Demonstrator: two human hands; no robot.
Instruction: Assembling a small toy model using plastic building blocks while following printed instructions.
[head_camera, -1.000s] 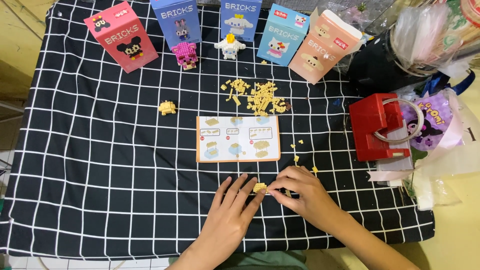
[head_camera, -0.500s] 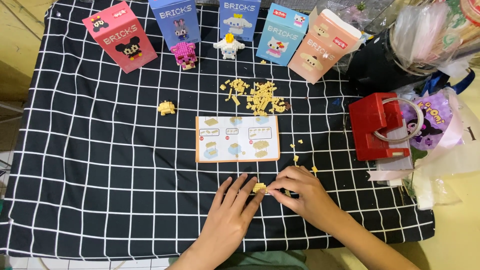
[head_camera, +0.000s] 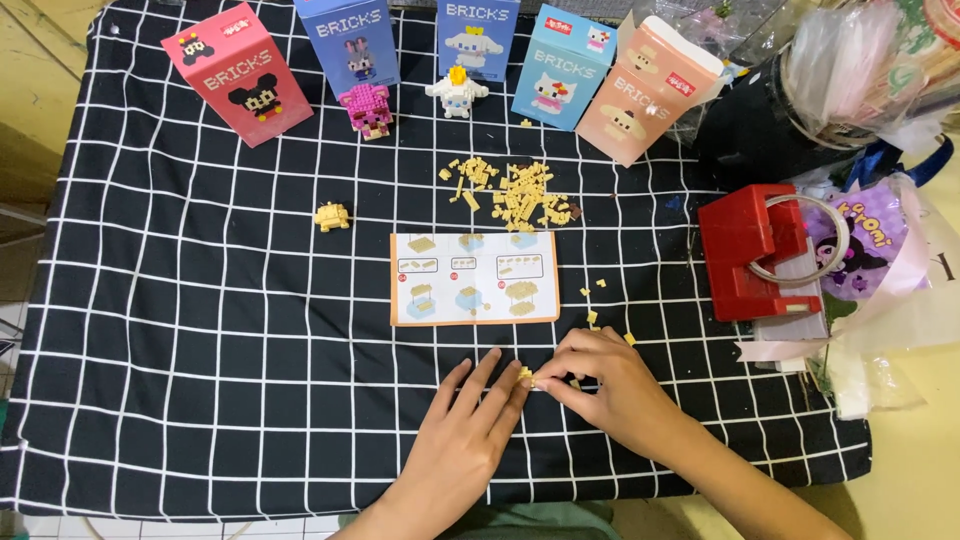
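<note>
Your left hand (head_camera: 465, 440) flat on the checked cloth (head_camera: 200, 350), fingers spread and holding nothing, your right hand (head_camera: 605, 385) curled, fingertips pinching a small yellow brick piece (head_camera: 526, 376), instruction sheet (head_camera: 472, 278) just above.

Two bare hands enter from the lower edge of the frame: the left hand (head_camera: 462, 445) at lower centre, the right hand (head_camera: 612, 385) just right of it. Both forearms are uncovered (no sleeve, ring, watch or bracelet shows). The nails on the fingers (head_camera: 490, 375) look short and plain.
</note>
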